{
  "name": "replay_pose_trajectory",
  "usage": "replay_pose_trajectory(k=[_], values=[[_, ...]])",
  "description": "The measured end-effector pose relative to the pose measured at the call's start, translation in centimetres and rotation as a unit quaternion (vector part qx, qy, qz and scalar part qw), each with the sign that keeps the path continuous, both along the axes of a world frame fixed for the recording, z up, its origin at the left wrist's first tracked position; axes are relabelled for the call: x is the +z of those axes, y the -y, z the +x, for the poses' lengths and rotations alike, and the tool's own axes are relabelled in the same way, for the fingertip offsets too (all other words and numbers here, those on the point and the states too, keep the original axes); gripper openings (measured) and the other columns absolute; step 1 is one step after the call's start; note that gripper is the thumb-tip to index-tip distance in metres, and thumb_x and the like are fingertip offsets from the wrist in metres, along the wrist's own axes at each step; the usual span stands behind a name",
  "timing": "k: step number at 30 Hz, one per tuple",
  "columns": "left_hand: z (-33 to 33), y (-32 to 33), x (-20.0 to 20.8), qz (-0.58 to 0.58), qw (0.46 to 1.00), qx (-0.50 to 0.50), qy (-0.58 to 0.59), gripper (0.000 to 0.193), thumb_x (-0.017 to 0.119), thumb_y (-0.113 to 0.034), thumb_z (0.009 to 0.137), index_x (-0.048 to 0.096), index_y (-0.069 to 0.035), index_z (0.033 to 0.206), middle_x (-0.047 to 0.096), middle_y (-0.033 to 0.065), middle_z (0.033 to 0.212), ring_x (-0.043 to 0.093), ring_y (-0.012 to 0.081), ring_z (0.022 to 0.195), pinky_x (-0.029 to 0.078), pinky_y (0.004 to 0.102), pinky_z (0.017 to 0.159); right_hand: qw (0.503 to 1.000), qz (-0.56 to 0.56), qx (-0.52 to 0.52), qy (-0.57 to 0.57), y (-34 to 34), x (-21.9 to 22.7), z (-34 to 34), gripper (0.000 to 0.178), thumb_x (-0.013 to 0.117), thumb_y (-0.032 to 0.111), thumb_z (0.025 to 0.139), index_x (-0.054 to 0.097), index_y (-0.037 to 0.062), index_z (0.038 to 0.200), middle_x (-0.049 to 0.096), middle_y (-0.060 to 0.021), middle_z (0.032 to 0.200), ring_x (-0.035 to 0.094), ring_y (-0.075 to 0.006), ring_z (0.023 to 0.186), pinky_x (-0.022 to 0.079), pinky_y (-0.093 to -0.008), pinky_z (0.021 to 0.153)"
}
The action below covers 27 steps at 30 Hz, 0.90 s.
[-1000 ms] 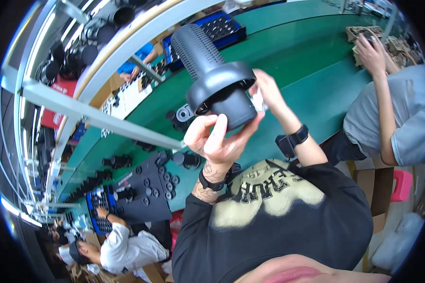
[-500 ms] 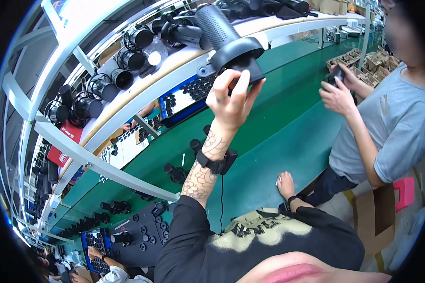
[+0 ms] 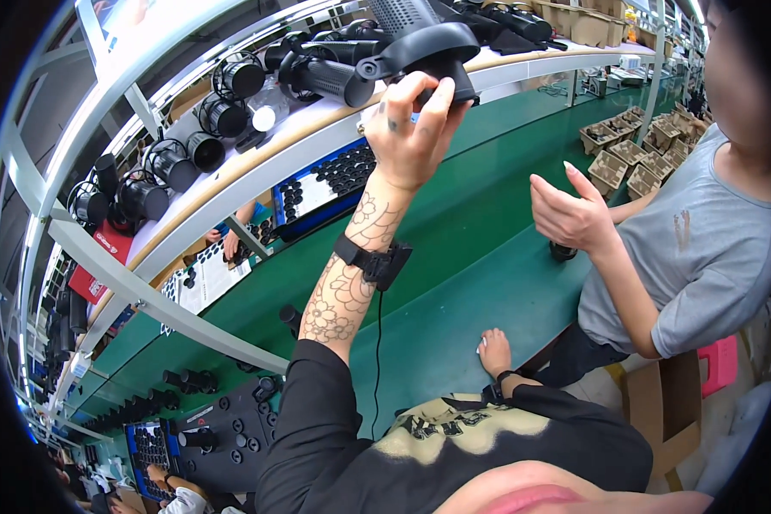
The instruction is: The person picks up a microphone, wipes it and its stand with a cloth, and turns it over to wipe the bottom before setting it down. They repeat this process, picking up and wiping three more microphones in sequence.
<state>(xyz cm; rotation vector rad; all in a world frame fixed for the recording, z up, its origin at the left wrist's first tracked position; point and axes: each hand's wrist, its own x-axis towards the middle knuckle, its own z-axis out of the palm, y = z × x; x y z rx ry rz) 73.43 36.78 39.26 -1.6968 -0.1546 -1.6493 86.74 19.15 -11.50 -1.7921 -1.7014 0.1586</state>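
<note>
My left hand [image 3: 411, 128] is raised at the shelf edge, its fingers closed round the lower black block-shaped part of a black microphone [image 3: 428, 47]. Its perforated cylindrical body tilts up past the top of the picture, with a round collar and a small side lug below. A black strap with a small box and a cable sits on my left wrist. Lower down, my right hand [image 3: 494, 351] rests on the green table [image 3: 454, 330] with its fingers stretched out, holding nothing.
A shelf [image 3: 231, 158] carries several black cylindrical devices [image 3: 173, 167]. Under it lies a blue-edged tray [image 3: 325, 184] of small black parts. To the right stands a co-worker in a grey shirt [image 3: 702, 248], near a cardboard box [image 3: 664, 411]. Pulp trays [image 3: 612, 171] are stacked farther back.
My view has shifted a little, and the microphone sits higher in it, partly cut off. The co-worker's raised hand now appears without the black piece, and a black object stands on the table beneath it.
</note>
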Motion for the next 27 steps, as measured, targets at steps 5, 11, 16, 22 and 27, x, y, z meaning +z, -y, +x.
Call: replay_pose_trajectory(k=[5,11,16,22,27], values=[[1.5,0.8,0.7,0.011,1.0,-0.012,0.007,0.05,0.085,-0.014,0.062,0.06,-0.011,0.104,0.051,0.0068,0.098,0.058,0.0217,0.081,0.051,0.0301,0.057,1.0,0.002,-0.012,0.006,-0.6,0.7,0.7,0.02,0.061,0.013,0.074,0.054,0.0061,0.092,0.052,-0.0133,0.091,0.052,-0.0317,0.093,0.044,-0.0419,0.081],[1.0,2.3,0.5,0.0,0.999,-0.047,0.004,0.041,0.078,-0.013,0.066,0.06,-0.014,0.103,0.053,0.0039,0.098,0.059,0.0214,0.076,0.05,0.0313,0.057,1.0,-0.003,0.024,-0.002,0.5,0.4,0.1,0.017,0.057,0.01,0.076,0.054,0.0047,0.092,0.051,-0.0155,0.091,0.051,-0.034,0.092,0.044,-0.0433,0.08],[2.0,2.1,0.7,0.024,0.996,-0.091,0.004,0.035,0.075,-0.016,0.065,0.06,-0.019,0.097,0.055,0.0004,0.096,0.059,0.0193,0.075,0.048,0.0313,0.054,1.0,-0.014,0.011,0.015,0.2,1.0,0.2,0.017,0.055,0.008,0.077,0.054,0.0034,0.093,0.051,-0.018,0.093,0.05,-0.0367,0.093,0.042,-0.045,0.081],[1.1,3.5,0.6,-0.113,0.979,-0.167,-0.029,0.025,0.062,-0.014,0.072,0.056,-0.013,0.096,0.051,0.0062,0.11,0.056,0.0222,0.078,0.049,0.0327,0.059,1.0,-0.008,0.022,0.021,-0.5,1.4,-0.1,0.019,0.053,0.005,0.077,0.052,0.0021,0.096,0.051,-0.0185,0.095,0.048,-0.0379,0.094,0.039,-0.0454,0.084],[0.5,3.8,0.5,0.081,0.994,-0.034,0.064,0.016,0.065,-0.024,0.07,0.055,-0.024,0.082,0.051,-0.0052,0.087,0.054,0.0135,0.062,0.046,0.0272,0.048,0.996,-0.008,0.084,-0.007,-7.9,12.3,8.1,0.021,0.052,0.002,0.082,0.051,0.001,0.102,0.052,-0.0147,0.105,0.052,-0.0323,0.1,0.043,-0.0389,0.087]])
